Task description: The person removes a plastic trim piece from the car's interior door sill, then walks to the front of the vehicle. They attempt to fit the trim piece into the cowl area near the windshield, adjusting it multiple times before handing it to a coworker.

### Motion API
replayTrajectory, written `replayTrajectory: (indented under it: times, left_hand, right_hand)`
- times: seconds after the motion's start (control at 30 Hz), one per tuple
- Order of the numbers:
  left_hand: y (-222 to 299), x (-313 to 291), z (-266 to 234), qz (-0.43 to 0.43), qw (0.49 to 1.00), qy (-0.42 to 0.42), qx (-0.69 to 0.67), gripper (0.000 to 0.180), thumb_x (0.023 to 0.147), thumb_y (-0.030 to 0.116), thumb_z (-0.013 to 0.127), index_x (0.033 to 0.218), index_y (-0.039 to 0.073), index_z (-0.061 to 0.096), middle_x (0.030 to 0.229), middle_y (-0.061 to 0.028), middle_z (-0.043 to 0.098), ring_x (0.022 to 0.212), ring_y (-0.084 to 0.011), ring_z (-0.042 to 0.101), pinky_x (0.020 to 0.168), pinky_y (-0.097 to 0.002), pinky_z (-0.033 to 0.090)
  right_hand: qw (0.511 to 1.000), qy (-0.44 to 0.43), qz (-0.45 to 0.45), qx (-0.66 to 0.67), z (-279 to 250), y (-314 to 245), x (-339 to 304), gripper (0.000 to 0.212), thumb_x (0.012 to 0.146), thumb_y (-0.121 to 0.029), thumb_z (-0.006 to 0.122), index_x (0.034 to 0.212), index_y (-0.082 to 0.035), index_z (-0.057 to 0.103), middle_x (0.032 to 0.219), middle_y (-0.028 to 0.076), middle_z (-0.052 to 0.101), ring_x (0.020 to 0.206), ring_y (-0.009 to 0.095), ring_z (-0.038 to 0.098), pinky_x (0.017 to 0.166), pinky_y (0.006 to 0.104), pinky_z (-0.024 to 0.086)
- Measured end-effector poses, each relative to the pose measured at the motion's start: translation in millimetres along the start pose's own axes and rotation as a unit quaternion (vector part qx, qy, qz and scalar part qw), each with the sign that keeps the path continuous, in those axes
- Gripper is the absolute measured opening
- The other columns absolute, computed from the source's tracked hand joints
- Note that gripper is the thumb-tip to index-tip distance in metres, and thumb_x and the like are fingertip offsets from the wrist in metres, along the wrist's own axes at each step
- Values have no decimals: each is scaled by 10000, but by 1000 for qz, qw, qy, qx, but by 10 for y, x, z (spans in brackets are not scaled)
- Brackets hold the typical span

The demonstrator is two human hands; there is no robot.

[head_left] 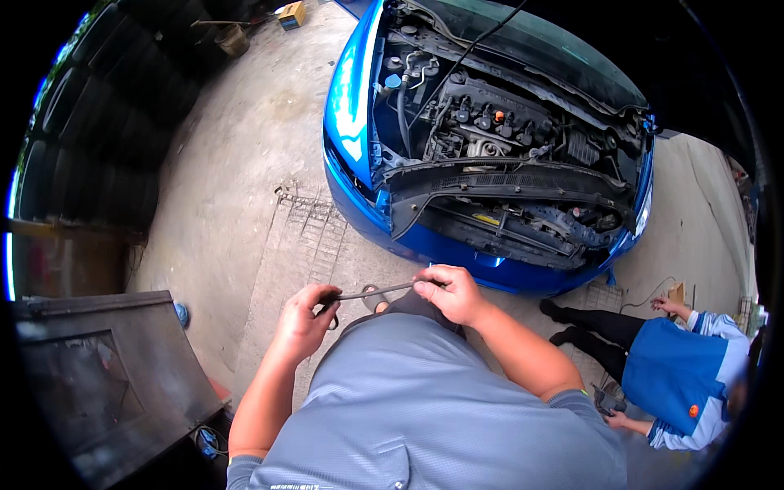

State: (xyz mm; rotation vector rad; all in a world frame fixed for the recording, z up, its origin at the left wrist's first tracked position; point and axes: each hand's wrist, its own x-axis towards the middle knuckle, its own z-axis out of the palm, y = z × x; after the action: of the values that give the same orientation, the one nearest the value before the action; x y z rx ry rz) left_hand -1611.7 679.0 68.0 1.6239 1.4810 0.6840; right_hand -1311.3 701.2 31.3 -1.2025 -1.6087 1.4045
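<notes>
A thin dark strip, like a hose or cable point(374, 291), stretches between my two hands in front of my waist. My left hand point(304, 323) is closed round one end, and a short dark loop sticks out below its fingers. The other end is pinched in my right hand point(451, 296), thumb on top. Just beyond my hands is the front of a blue car point(347, 184) with its engine bay uncovered. A long black plastic trim panel point(523, 181) lies across the front of the bay, before the engine point(490, 110). Neither hand touches the car.
At the right, another person point(674, 359) in a blue top holds a dark object low down. A grey metal cabinet point(90, 384) stands at the lower left, with dark stacked tyres point(98, 122) behind. A metal grate point(314, 233), a bucket point(233, 39) and a yellow box point(291, 15) are on the floor.
</notes>
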Motion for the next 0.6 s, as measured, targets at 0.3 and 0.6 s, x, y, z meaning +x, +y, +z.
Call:
replayTrajectory:
  times: [0.3,0.6]
  left_hand:
    - [-110,874,-198,-5,994,-61,-91,210,898,39,696,1102,2,660,927,-110,710,868,-170,687,798,-304,544]
    - [-249,1636,-23,-47,975,-55,-211,183,948,74,665,1097,-26,630,789,-58,674,708,-113,646,661,-267,523]
  right_hand:
    - [993,105,42,35,75,1,178,222,952,-165,680,1019,47,688,865,73,674,778,120,620,703,266,512]
    - [988,100,84,81,-287,169,786,225,990,-190,636,1068,20,655,846,8,647,762,72,572,702,245,491]
